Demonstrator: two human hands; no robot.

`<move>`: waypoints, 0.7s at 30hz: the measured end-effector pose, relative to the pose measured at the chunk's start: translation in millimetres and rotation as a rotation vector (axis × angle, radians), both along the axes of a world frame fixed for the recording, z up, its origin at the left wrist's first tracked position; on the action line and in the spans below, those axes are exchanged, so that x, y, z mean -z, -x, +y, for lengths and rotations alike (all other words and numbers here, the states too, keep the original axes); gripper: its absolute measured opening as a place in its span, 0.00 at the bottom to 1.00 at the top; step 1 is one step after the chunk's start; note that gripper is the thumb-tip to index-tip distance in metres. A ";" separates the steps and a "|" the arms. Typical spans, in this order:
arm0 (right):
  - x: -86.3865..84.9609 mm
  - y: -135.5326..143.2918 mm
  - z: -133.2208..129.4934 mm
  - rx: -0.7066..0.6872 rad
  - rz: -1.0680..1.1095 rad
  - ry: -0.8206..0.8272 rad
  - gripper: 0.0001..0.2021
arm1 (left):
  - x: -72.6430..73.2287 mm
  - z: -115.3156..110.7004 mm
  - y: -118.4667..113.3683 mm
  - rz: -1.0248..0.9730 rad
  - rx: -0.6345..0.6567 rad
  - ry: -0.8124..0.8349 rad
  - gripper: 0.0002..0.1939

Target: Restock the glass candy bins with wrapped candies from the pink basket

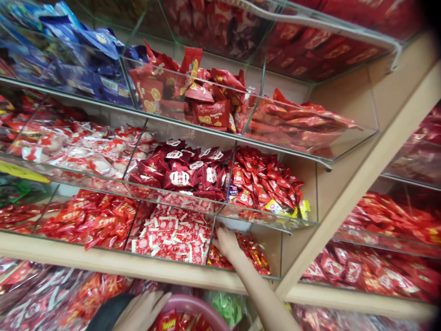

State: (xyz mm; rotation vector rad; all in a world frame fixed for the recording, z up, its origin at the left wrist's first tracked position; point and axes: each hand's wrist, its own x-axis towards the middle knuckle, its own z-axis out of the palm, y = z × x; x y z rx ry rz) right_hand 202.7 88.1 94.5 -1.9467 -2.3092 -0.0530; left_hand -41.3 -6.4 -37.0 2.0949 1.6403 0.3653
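At the bottom of the head view, my left hand grips the edge of a pink basin, fingers bent over its rim. Red-wrapped candies with yellow print lie inside the basin. My right hand reaches into the lowest right compartment of the shelf, among small red and yellow wrapped candies. Its fingertips are hidden there, so what they hold does not show. Just left of that hand, behind a clear divider, is a pile of pink-and-white wrapped candies.
Clear-walled tiers above hold maroon packets, small red packets, orange-printed red packets and blue packets. A slanting wooden post stands right of my right arm. A wooden ledge runs below the bottom tier.
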 end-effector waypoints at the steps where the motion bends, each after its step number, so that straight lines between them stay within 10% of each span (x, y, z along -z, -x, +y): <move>1: -0.4 -1.2 -1.1 -0.002 -0.005 -0.002 0.23 | -0.2 -0.2 0.1 -0.002 0.000 0.002 0.27; 21: -29.6 -41.4 -68.2 -0.182 0.281 -0.131 0.18 | -18.6 -4.1 -3.7 0.078 0.024 0.028 0.30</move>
